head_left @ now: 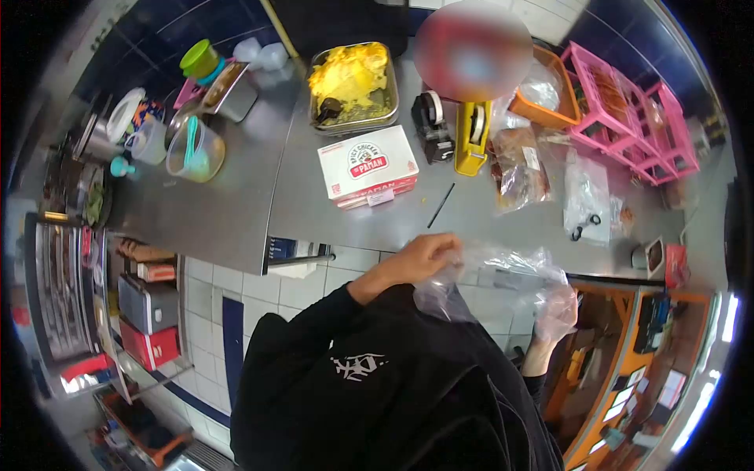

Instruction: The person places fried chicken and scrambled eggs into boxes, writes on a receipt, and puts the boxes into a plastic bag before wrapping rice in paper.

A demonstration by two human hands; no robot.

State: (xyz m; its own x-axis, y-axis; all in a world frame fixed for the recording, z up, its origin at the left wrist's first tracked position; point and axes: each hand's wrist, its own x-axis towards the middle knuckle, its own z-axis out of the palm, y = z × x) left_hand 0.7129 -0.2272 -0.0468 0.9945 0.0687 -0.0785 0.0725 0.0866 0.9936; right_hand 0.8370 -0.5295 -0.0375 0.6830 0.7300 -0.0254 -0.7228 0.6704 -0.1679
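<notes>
A clear plastic bag (503, 279) stretches between my two hands, just in front of the counter's edge. My left hand (428, 257) is closed, its fingers pinching the bag's left side. At the other end, my right hand (556, 314) grips the bag, with the plastic covering its fingers and partly blurring them. On the counter beyond my left hand lies a black pen (441, 206). Behind the pen are white and red food boxes (369, 163), stacked, with a small label on the front.
A metal tray of yellow food (349, 82) stands behind the boxes. Black (433, 129) and yellow (473, 141) tape dispensers sit nearby. Packed food bags (520, 169), an orange basket (577, 106) and pink racks (620, 118) line the right. A plastic tub (206, 161) stands left.
</notes>
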